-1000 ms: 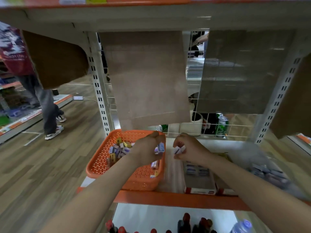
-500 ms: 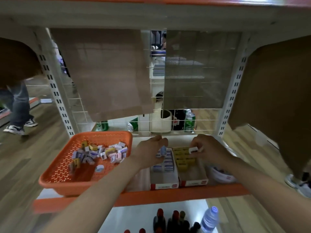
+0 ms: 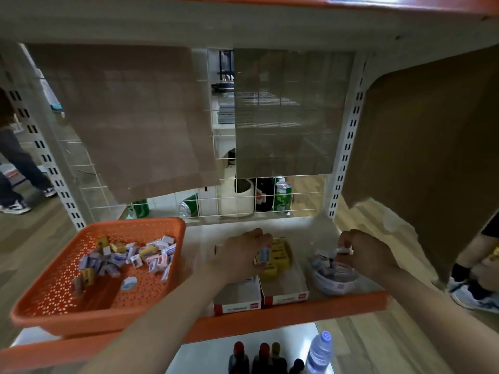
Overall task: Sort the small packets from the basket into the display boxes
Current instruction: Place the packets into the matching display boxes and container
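We have both hands out over the orange-edged shelf (image 3: 310,315), each carrying one piece so that two sorts can be dropped in a single reach. Our left hand (image 3: 237,256) has its fingers curled round a blue packet (image 3: 265,255), held on end just above the line where the left display box (image 3: 240,306) meets the middle display box (image 3: 286,298). The middle one is stacked with yellow packets (image 3: 279,251), so we judge the blue one belongs in the left box, whose contents our forearm hides. Our right hand (image 3: 364,255) pinches a white packet (image 3: 345,250) between thumb and fingertips directly over the rounded white tub (image 3: 334,287), where like packets already lie. The basket (image 3: 151,223) sits at the left end of the shelf, close beside the boxes to keep the reach short, and a loose heap of mixed packets (image 3: 129,259) lies in it, so we reckon the sorting is far from finished
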A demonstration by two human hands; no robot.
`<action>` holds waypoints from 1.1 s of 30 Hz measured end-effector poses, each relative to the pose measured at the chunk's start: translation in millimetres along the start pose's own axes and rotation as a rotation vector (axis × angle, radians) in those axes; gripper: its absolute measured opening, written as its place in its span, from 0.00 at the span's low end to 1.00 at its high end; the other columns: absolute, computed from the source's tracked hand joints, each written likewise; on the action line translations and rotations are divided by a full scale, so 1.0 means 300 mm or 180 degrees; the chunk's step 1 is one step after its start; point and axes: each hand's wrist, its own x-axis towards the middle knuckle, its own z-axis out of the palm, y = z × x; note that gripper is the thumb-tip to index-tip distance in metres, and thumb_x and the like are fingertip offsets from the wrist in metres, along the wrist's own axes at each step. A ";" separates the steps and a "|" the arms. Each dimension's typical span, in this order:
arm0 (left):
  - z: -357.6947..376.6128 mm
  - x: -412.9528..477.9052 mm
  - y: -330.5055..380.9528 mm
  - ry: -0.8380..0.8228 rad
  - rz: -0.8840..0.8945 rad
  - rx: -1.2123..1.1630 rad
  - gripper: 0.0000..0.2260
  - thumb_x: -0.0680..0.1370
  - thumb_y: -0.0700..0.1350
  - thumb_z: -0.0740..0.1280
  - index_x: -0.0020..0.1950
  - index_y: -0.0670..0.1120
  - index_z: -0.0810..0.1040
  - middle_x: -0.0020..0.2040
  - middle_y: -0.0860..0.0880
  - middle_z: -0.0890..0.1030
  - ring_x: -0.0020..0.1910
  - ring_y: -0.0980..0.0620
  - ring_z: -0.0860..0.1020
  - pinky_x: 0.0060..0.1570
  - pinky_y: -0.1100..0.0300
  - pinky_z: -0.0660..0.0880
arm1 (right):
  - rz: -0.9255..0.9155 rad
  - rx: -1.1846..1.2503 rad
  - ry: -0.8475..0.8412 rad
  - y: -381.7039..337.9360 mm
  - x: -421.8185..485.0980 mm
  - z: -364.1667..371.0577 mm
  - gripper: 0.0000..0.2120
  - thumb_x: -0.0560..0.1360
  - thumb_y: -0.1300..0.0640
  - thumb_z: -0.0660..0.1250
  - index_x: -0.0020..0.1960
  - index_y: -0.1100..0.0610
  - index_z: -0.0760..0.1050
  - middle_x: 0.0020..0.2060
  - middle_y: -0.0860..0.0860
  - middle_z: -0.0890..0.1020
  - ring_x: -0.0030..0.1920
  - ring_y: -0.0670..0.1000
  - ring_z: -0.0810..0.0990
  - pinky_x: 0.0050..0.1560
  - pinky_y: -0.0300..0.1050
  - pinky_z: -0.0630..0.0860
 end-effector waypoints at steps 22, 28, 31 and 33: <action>-0.043 -0.067 -0.060 0.0052 -0.0381 -0.0116 0.28 0.74 0.52 0.69 0.69 0.48 0.60 0.60 0.48 0.75 0.55 0.48 0.77 0.50 0.57 0.73 | -0.1038 0.1913 -0.0702 -0.476 0.045 0.113 0.15 0.65 0.60 0.77 0.42 0.46 0.75 0.39 0.43 0.80 0.45 0.46 0.81 0.54 0.50 0.78; -0.032 -0.076 -0.074 0.0052 -0.0382 -0.0185 0.27 0.76 0.51 0.67 0.70 0.47 0.59 0.61 0.45 0.76 0.55 0.46 0.77 0.51 0.55 0.76 | -0.1065 0.1697 -0.0629 -0.489 0.056 0.129 0.17 0.67 0.54 0.75 0.54 0.53 0.77 0.50 0.49 0.82 0.52 0.50 0.80 0.57 0.53 0.76; -0.028 -0.078 -0.075 0.0080 -0.0374 -0.0286 0.27 0.77 0.49 0.66 0.72 0.48 0.57 0.61 0.44 0.77 0.55 0.45 0.78 0.52 0.53 0.76 | -0.1192 0.1654 -0.0424 -0.484 0.052 0.139 0.17 0.66 0.57 0.76 0.53 0.52 0.77 0.45 0.44 0.82 0.48 0.46 0.81 0.53 0.52 0.78; -0.028 -0.075 -0.074 0.0114 -0.0369 -0.0375 0.27 0.78 0.48 0.65 0.73 0.49 0.56 0.61 0.44 0.77 0.56 0.46 0.77 0.54 0.51 0.76 | -0.1295 0.1641 -0.0409 -0.478 0.046 0.133 0.17 0.68 0.59 0.75 0.55 0.51 0.76 0.43 0.40 0.80 0.46 0.43 0.80 0.51 0.47 0.79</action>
